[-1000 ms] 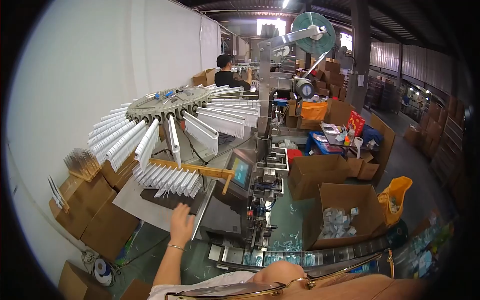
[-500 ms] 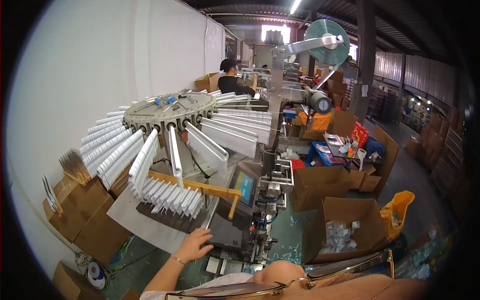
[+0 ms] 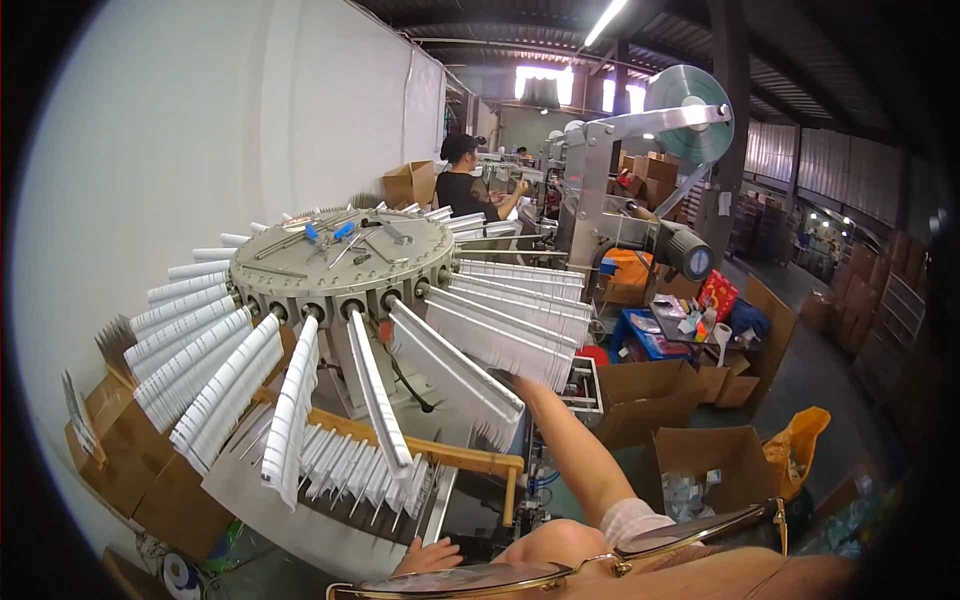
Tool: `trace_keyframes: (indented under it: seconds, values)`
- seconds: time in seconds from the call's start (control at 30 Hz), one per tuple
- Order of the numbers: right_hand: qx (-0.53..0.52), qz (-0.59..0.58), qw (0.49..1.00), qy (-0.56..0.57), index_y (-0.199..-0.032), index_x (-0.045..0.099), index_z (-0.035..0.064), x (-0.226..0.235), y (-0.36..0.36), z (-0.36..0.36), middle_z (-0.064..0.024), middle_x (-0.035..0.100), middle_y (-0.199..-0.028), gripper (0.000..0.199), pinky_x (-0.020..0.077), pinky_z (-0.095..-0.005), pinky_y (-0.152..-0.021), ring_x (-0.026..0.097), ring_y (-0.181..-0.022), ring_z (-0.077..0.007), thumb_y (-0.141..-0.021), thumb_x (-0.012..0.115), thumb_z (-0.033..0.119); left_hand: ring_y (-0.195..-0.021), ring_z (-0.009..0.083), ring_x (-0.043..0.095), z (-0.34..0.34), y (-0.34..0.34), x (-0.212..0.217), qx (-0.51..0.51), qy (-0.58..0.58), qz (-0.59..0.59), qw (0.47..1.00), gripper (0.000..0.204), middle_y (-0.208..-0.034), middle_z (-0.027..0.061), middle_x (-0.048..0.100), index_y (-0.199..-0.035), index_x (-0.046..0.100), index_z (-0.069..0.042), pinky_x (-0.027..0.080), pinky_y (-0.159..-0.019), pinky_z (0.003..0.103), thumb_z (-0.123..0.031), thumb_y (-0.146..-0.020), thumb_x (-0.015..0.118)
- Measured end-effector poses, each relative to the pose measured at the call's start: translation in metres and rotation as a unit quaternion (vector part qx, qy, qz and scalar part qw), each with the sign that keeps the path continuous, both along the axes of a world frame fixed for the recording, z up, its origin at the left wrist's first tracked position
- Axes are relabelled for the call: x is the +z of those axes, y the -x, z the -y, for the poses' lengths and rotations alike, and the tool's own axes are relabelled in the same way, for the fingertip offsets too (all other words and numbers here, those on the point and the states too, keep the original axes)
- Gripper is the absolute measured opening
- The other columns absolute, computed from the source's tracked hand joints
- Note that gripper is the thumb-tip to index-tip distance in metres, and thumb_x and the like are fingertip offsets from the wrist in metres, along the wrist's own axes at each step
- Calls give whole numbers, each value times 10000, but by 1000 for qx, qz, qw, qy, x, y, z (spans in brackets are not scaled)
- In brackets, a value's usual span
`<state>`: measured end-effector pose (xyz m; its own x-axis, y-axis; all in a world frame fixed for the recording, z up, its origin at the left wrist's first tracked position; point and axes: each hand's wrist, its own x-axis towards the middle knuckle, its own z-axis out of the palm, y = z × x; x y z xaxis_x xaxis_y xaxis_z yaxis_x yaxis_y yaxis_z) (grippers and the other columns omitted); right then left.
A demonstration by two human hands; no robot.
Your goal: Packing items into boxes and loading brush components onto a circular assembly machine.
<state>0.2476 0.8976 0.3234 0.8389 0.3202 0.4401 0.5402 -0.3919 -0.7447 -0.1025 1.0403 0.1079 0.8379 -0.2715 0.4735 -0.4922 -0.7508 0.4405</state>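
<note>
My left hand (image 3: 430, 557) lies low at the near edge of the machine table, fingers stretched out and holding nothing visible. My right arm reaches forward past the machine; only the wrist end of my right hand (image 3: 530, 390) shows, and its fingers are hidden behind the white-covered arms. Before me stands a rotary machine with a round metal hub (image 3: 345, 255). Long arms fan out from it, each carrying a folded white strip (image 3: 455, 365). Below them a wooden rack (image 3: 440, 450) holds several thin rods with white pieces (image 3: 345, 465) hanging in a row.
Loose tools (image 3: 345, 232) lie on the hub. A film reel (image 3: 690, 115) hangs on a metal post above a motor (image 3: 685, 250). Open cardboard boxes (image 3: 640, 395) stand at right beside a yellow bag (image 3: 797, 440). A person in black (image 3: 465, 185) works beyond the hub.
My right arm has come into view, reaching forward behind the white strips. My left hand sits lower in the picture. The view has shifted, and the hub and its arms appear larger.
</note>
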Motion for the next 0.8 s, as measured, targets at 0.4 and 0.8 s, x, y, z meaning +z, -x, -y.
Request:
trace_keyframes:
  seconds: [0.4, 0.8]
  values:
    - [35, -22, 993, -115, -968, 561, 21, -8, -36, -23, -75, 586, -886, 246, 418, -307, -704, 532, -804, -204, -807, 544, 206, -981, 190, 529, 1, -16, -121, 50, 15, 43, 998, 201, -999, 29, 593, -894, 616, -104, 362, -845, 394, -158, -726, 521]
    - [71, -55, 967, -238, -994, 547, 25, -17, -43, -46, -78, 582, -910, 257, 421, -315, -716, 533, -822, -216, -805, 545, 199, -1016, 199, 506, -2, 6, -90, 53, -30, 16, 998, 236, -1031, 45, 573, -937, 595, -100, 315, -876, 419, -200, -735, 526]
